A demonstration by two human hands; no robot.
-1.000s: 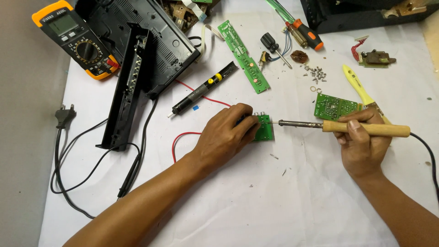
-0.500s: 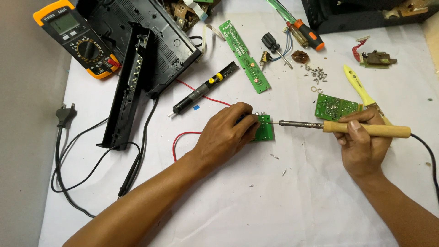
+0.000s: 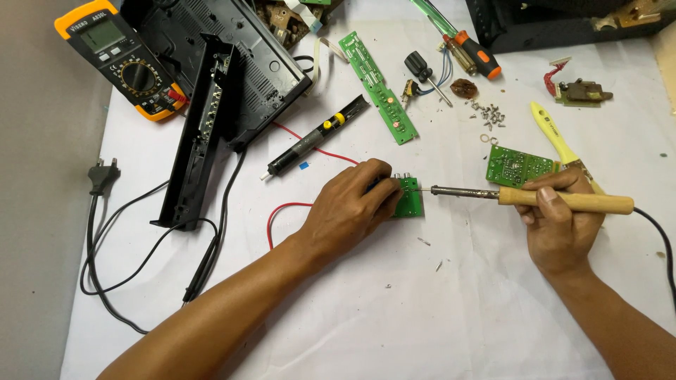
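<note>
Bare white bench (image 3: 451,317) lies open in front of both hands, crossed only by the two forearms. Behind the left hand (image 3: 348,211), a red wire (image 3: 282,218), a desoldering pump (image 3: 313,137) and a long black panel (image 3: 201,134) block the way. Behind the right hand (image 3: 556,225), a green board (image 3: 517,167), loose screws (image 3: 489,116) and a yellow brush (image 3: 556,134) crowd the bench.

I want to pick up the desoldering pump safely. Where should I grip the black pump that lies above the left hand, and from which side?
Grip the desoldering pump around its black barrel at the middle, near the yellow button, coming from above. It lies flat and slanted, white tip to the lower left, with free cloth along both long sides. A red wire passes under it, so lift straight up.
</note>
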